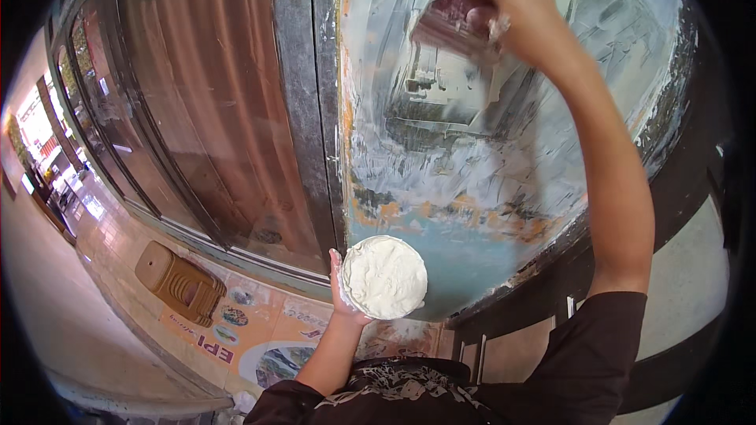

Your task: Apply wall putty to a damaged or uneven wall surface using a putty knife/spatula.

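Observation:
My left hand (342, 304) is wrapped round the left side of a round tub of white putty (385, 277), held low in front of me. The putty fills the tub up to its rim, with a rough, lumpy top. My right arm reaches up to the wall (472, 165), where my right hand (524, 16) grips a dark red putty scraper (457, 22). White putty sticks to the hand near the scraper. The scraper is at the upper wall; some blur hides whether its edge touches. Streaky white putty covers the upper wall, over patches of grey, blue and orange.
A dark window frame (303, 71) with a brown curtain (197, 71) behind glass borders the wall on the left. A brown plastic stool (179, 282) stands at lower left, beside a printed orange banner (260, 319) on the floor. Dark trim (669, 149) edges the right.

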Demonstrator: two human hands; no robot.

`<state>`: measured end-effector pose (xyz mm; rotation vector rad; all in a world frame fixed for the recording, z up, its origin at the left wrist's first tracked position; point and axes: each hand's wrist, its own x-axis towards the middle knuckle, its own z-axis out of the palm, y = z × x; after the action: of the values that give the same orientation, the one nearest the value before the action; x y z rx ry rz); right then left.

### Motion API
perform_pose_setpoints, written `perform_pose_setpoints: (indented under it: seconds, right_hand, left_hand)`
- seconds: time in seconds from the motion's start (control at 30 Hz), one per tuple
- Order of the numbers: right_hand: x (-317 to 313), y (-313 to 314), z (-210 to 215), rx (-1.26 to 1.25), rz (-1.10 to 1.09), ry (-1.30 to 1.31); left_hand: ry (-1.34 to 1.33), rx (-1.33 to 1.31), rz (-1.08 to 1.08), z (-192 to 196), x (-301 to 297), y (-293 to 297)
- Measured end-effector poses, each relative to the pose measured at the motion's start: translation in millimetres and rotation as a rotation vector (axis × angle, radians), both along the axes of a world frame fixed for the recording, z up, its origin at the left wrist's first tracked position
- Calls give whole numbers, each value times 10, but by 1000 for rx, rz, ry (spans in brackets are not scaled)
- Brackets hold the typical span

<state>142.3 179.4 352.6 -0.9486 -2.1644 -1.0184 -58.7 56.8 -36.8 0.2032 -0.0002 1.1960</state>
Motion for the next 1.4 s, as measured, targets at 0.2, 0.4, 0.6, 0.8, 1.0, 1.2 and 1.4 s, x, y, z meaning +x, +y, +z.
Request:
perform_pose_setpoints:
  seconds: [0.2,0.4,0.6,0.8,1.0,1.2,1.4]
  right_hand:
    - [-35,-79,-253,-158,135,-25]
    - [-1,5,-42,-133,-158,-78]
    - [49,-163,12,-380,14,1]
    - [-6,65,-199,-85,-181,-185]
    - [55,-217,177,-267,-33,94]
    - [43,-26,-328,-185,-162,-189]
    - [271,-109,215,-305,94,212]
  left_hand:
    - [-39,16,110,82,46,-9]
    - [-37,71,142,92,244,-22]
    - [-72,23,246,34,367,-141]
    - [-48,10,246,10,414,-137]
    - [-59,-2,235,-10,289,-86]
    - [-50,45,164,70,169,25]
    - [-30,58,136,57,62,93]
